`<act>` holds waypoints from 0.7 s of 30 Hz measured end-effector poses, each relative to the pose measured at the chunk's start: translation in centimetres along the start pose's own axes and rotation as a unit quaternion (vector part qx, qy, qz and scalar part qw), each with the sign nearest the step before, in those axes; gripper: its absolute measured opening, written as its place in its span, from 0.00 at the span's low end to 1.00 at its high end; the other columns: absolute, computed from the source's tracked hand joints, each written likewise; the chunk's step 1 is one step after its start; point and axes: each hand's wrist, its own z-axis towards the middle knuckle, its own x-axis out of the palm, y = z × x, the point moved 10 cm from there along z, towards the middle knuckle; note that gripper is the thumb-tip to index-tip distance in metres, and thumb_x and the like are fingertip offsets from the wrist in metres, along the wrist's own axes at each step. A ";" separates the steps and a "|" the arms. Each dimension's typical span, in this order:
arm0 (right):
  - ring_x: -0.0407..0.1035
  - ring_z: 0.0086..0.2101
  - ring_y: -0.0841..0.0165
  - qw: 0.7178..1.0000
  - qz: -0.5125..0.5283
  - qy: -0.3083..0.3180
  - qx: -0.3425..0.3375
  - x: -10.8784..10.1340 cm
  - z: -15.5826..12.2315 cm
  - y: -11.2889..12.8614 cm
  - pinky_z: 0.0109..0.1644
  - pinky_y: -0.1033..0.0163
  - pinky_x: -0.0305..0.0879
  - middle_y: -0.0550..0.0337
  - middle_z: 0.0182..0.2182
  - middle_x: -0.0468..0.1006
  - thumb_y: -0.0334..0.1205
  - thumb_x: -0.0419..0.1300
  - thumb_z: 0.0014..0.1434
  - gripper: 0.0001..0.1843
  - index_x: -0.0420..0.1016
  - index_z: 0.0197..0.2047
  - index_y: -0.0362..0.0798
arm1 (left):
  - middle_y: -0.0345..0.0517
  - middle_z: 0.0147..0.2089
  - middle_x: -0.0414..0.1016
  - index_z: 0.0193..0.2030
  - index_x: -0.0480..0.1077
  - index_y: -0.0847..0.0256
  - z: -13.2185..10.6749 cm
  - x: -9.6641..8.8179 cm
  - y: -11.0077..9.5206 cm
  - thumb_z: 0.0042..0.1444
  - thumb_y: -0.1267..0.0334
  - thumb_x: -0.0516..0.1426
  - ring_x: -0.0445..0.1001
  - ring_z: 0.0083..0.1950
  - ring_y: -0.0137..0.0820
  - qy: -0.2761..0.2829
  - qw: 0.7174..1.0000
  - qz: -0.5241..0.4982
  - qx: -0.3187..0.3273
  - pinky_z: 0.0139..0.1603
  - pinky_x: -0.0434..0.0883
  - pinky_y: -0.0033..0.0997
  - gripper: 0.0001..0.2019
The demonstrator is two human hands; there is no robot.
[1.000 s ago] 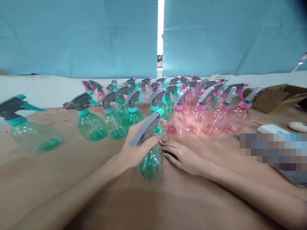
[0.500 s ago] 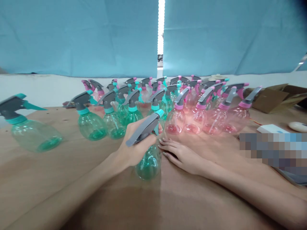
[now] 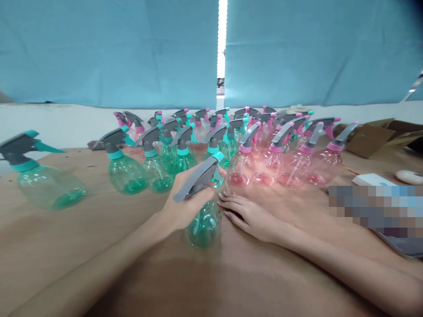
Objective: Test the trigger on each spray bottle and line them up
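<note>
My left hand (image 3: 185, 203) is wrapped round the neck of a green spray bottle (image 3: 202, 226) with a grey and teal trigger head (image 3: 198, 177), which stands on the brown table (image 3: 99, 246) in front of me. The bottle leans slightly to the left. My right hand (image 3: 248, 214) lies flat on the table just right of the bottle, fingers stretched out and close to its side, holding nothing.
Several green spray bottles (image 3: 155, 167) and pink spray bottles (image 3: 291, 163) stand in rows behind. One green bottle (image 3: 42, 180) stands apart at the far left. A white box (image 3: 373, 179), a white mouse-like object (image 3: 410, 177) and cardboard (image 3: 373, 136) lie at the right. Blue curtains hang behind.
The held bottle has tipped a little to the left and its trigger head has shifted slightly left. My right hand has stayed flat beside it.
</note>
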 end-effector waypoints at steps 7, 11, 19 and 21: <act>0.60 0.61 0.60 1.000 0.005 -0.006 -0.006 -0.1 -0.1 -0.1 0.65 0.47 0.57 0.52 0.60 0.68 0.37 0.48 0.67 0.19 0.70 0.58 0.48 | 0.37 0.30 0.72 0.46 0.70 0.53 -0.3 -0.3 1.0 0.52 0.66 0.54 0.71 0.31 0.30 -0.049 0.998 -0.009 -0.037 0.39 0.73 0.33 0.14; 0.60 0.61 0.61 1.000 -0.005 0.003 -0.004 0.0 0.0 0.0 0.66 0.49 0.56 0.52 0.60 0.69 0.37 0.48 0.67 0.19 0.70 0.57 0.47 | 0.39 0.34 0.74 0.50 0.69 0.52 -0.2 0.0 1.4 0.53 0.67 0.53 0.73 0.34 0.31 -0.043 0.998 -0.015 -0.050 0.41 0.74 0.34 0.17; 0.59 0.61 0.61 1.000 0.005 -0.007 -0.001 -0.1 -0.1 -0.1 0.65 0.47 0.57 0.53 0.60 0.68 0.37 0.48 0.67 0.19 0.70 0.58 0.49 | 0.40 0.43 0.77 0.49 0.69 0.52 -0.2 -0.3 0.9 0.52 0.68 0.54 0.75 0.40 0.32 -0.045 0.999 -0.005 -0.029 0.46 0.74 0.35 0.17; 0.60 0.61 0.61 1.000 0.006 -0.007 0.002 -0.2 -0.1 -0.1 0.65 0.47 0.57 0.53 0.60 0.68 0.37 0.48 0.67 0.19 0.70 0.58 0.49 | 0.39 0.40 0.76 0.48 0.69 0.52 -0.2 -0.4 0.9 0.52 0.67 0.53 0.75 0.38 0.32 -0.050 0.998 0.004 -0.029 0.43 0.74 0.34 0.16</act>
